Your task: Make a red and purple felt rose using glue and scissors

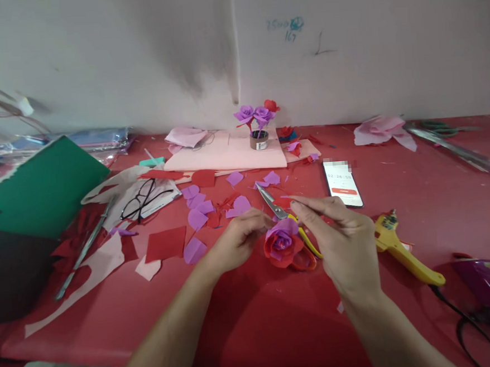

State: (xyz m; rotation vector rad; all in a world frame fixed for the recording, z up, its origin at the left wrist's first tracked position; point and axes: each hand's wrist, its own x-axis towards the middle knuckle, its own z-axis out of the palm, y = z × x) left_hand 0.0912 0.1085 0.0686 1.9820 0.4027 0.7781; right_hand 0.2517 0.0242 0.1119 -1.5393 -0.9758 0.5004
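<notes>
A paper flower [281, 243], with purple inner petals and red outer ones, faces me above the table. My left hand [246, 236] has its fingers curled at the flower's left edge and grips it; the fingertips are partly hidden behind the petals. Up and to the right of the bloom, my right hand [345, 235] pinches a small red paper piece [283, 203] between thumb and forefinger. Scissors [274, 202] with yellow and orange handles lie behind the flower, partly covered by it. Purple paper petals [197, 217] are scattered to the left.
A phone [342, 183] lies beyond my right hand, with a yellow glue gun [407, 250] and a purple tool [489, 286] further right. Finished flowers [257, 114] stand in a small brown pot [259, 141] at the back. Glasses [139, 202] and red paper [165, 245] lie left.
</notes>
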